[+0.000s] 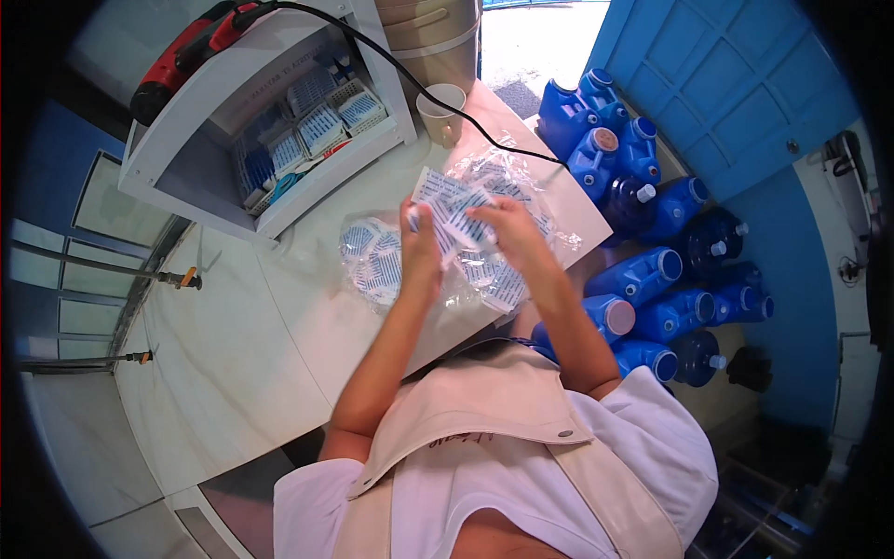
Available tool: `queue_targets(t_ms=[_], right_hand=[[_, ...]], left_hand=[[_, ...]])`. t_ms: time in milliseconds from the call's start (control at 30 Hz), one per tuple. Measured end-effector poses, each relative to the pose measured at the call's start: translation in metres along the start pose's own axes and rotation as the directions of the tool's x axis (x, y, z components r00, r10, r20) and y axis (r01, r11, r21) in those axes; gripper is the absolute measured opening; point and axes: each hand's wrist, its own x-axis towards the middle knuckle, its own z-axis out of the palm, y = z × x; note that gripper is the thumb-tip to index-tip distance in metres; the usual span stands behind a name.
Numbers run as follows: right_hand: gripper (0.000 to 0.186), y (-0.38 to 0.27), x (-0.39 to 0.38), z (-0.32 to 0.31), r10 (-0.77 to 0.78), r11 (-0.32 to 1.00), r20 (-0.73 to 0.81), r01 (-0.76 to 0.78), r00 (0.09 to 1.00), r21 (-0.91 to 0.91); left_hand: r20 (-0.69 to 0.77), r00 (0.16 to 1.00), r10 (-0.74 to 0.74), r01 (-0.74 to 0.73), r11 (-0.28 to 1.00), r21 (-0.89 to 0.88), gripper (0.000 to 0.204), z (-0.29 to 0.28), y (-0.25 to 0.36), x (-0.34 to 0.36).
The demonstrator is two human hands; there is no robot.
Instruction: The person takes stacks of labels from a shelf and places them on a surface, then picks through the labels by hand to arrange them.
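Observation:
Over the counter (279, 321), my left hand (422, 250) is closed on white slips (436, 194) printed in blue, its thumb lying on top of them. My right hand (515, 231) pinches another blue-printed white slip (470, 222) that overlaps the first ones. Whether these are labels or flat sachets I cannot tell. Beneath and beside the hands lie two clear plastic bags. The left bag (371, 258) holds similar printed slips, and so does the right bag (521, 191), part of which is hidden by my hands and forearm.
A white open cabinet (270, 224) at the back left holds small baskets of printed slips (321, 129) and blue-handled scissors (287, 186). On its top rests a red-and-black tool (177, 70); a black cable (400, 67) crosses the counter. Nearby stands a cup (440, 114). Several blue water jugs (643, 279) crowd the right.

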Motion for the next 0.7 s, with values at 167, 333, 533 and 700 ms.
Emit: queue_targets(t_ms=[167,333,533,700], right_hand=[[0.016,0.043,-0.008,0.031,-0.298,0.955,-0.146,0.292,0.943,-0.062],[0.015,0.004,-0.02,0.018,0.001,0.965,-0.025,0.005,1.0,0.263],[0.015,0.002,-0.035,0.031,0.153,0.96,0.109,-0.174,0.982,0.218],[0.014,0.007,-0.036,0.033,0.016,1.0,0.101,-0.015,0.995,-0.014]], left_hand=[[-0.07,0.997,-0.026,0.018,0.993,-0.12,0.034,-0.001,-0.002,-0.005],[-0.043,0.999,0.017,-0.026,0.975,-0.222,0.031,-0.018,0.025,0.005],[0.108,0.951,0.289,-0.307,0.92,0.242,0.038,-0.011,0.028,0.007],[0.032,0.988,0.152,-0.154,0.982,0.106,0.038,-0.008,0.034,0.008]])
